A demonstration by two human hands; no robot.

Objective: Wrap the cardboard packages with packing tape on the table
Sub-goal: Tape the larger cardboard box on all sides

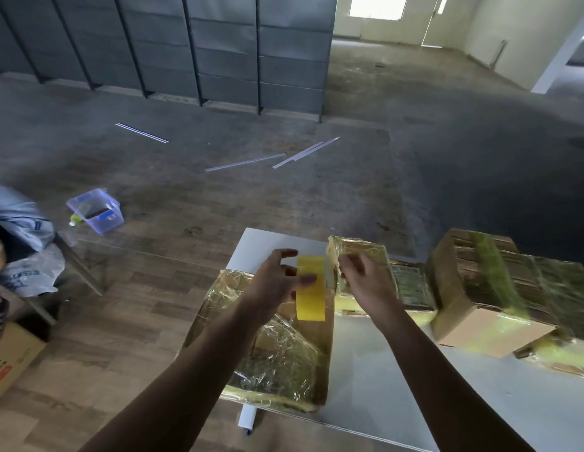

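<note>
Gripping glossy yellow tape roll [311, 288]

The desk [365, 370] was crowded along its far and left parts. A flat taped package [277, 353] covered the left edge, and a smaller wrapped package [365, 256] stood just beyond it, with the yellow tape roll [311, 288] held upright in the narrow gap between them. To the right, a large taped box [486, 298] blocked that side, nearly touching the flat package [414, 288] beside it. Open room lay in the near middle, a bare strip of desk between the forearms, and at the bare far left corner [271, 243].
</note>
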